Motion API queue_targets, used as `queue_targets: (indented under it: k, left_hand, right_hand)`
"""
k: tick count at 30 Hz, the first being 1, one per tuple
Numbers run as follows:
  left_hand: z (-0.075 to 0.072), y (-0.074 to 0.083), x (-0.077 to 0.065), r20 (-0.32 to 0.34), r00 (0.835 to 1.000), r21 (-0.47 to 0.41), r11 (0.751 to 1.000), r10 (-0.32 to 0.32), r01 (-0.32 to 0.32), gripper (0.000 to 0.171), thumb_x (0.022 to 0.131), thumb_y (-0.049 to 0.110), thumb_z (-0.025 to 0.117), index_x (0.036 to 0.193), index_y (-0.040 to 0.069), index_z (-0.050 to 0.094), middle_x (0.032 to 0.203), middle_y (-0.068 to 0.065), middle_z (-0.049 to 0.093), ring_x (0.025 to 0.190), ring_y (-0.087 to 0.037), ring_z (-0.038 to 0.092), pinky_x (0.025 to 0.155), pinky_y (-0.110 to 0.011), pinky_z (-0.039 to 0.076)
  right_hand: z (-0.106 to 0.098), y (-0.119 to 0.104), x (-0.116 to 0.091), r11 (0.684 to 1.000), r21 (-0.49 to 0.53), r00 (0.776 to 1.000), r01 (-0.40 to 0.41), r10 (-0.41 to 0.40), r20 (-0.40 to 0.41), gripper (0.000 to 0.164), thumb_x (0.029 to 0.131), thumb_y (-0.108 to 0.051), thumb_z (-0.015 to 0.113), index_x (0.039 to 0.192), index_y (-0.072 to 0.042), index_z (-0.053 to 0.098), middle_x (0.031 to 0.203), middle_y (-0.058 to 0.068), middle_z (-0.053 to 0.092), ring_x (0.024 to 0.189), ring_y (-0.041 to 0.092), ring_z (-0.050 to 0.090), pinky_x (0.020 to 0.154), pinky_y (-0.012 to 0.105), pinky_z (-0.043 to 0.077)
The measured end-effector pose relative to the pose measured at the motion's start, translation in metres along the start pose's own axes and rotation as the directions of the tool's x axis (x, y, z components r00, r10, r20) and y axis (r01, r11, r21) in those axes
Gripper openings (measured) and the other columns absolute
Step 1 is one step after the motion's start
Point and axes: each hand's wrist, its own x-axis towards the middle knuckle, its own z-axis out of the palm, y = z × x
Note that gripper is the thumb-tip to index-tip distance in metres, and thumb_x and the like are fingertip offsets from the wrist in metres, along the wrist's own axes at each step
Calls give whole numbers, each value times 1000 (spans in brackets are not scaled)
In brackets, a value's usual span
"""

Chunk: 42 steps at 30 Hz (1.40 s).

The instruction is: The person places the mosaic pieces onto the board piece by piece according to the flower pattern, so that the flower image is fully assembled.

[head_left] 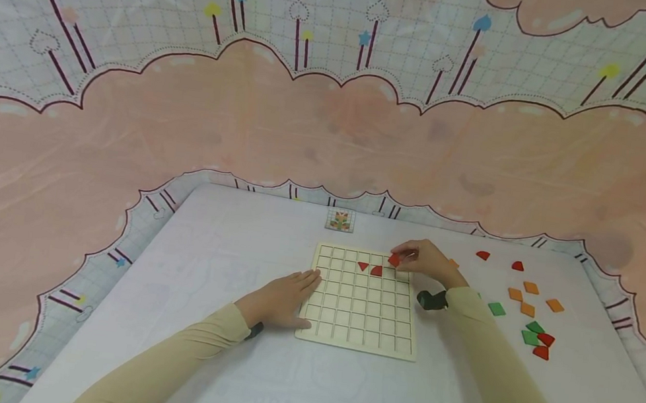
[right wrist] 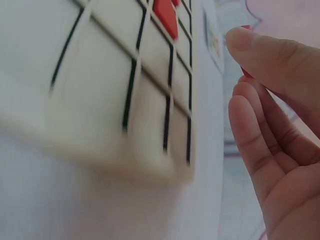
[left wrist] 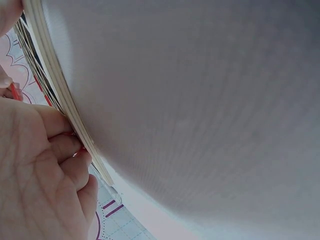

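A pale wooden grid board [head_left: 358, 312] lies on the white table in the head view. My left hand [head_left: 282, 300] rests along its left side, fingertips over the rim and thumb near the lower corner. The left wrist view shows those fingers against the board's edge [left wrist: 64, 90]. Above the top right cells, my right hand [head_left: 426, 261] pinches a small red piece [head_left: 393, 260] between thumb and fingertips; its full outline is partly covered. Two red pieces lie in upper cells: a triangular one [head_left: 363, 266] and a quarter-circle one [head_left: 377, 271].
A small patterned picture card [head_left: 341, 220] lies behind the board. To the right are scattered orange diamonds [head_left: 531, 288], green diamonds [head_left: 497, 308] and red quarter-circles [head_left: 518, 266]. Some green and red pieces overlap near a red one [head_left: 542, 353]. A patterned curtain [head_left: 331, 129] rises behind the table.
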Motion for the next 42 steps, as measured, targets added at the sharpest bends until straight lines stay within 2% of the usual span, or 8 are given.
queue_targets:
  k: [3, 11, 17, 30, 36, 42]
  left_hand:
    - [0, 0, 0, 2, 1000, -1, 1000, -2, 2, 90, 89, 60, 47, 150, 2, 15, 159, -12, 12, 147, -23, 14, 120, -34, 19]
    - [-1, 0, -1, 4, 1000, -8, 1000, 2, -2, 90, 89, 60, 46, 150, 2, 15, 159, -12, 12, 147, -23, 14, 120, -34, 19]
    - [0, 0, -1, 1, 1000, -19, 1000, 6, -6, 90, 89, 60, 47, 150, 2, 15, 159, -12, 12, 147, -22, 13, 120, -34, 19]
    - [1, -2, 0, -4, 1000, -22, 1000, 12, -12, 90, 89, 61, 46, 150, 2, 15, 159, -11, 12, 147, -22, 13, 120, -35, 19]
    - [1, -1, 0, 2, 1000, -29, 1000, 7, -7, 90, 89, 61, 46, 150, 2, 15, 159, -11, 11, 147, -22, 13, 120, -35, 19]
    - [1, -2, -1, 6, 1000, -35, 999, 3, -3, 90, 89, 60, 48, 150, 3, 15, 159, -11, 12, 147, -22, 13, 120, -35, 18]
  right_hand:
    - [11, -8, 7, 999, 12, 999, 32, -32, 18, 35, 76, -4, 76, 108, 6, 67, 102, 21, 67, 82, 11, 61, 72, 17, 52]
    - [38, -20, 28, 998, -39, 998, 40, -38, 51, 34, 76, -7, 76, 108, 1, 69, 99, 16, 69, 81, 13, 61, 74, 24, 54]
    - [52, -24, 40, 997, -55, 994, 59, -53, 96, 35, 75, -6, 77, 108, 0, 69, 100, 14, 68, 81, 13, 60, 73, 24, 53]
    - [64, -34, 54, 994, -101, 985, 51, -33, 168, 34, 76, -1, 73, 110, 2, 68, 100, 15, 67, 80, 13, 61, 72, 25, 54]
    - [64, -35, 54, 995, -101, 987, 21, -5, 158, 32, 76, -1, 74, 107, 1, 69, 97, 13, 68, 81, 14, 61, 72, 26, 55]
    - [65, -35, 55, 993, -113, 987, 31, -12, 162, 25, 77, -2, 73, 102, -2, 71, 94, 11, 68, 79, 13, 59, 71, 25, 53]
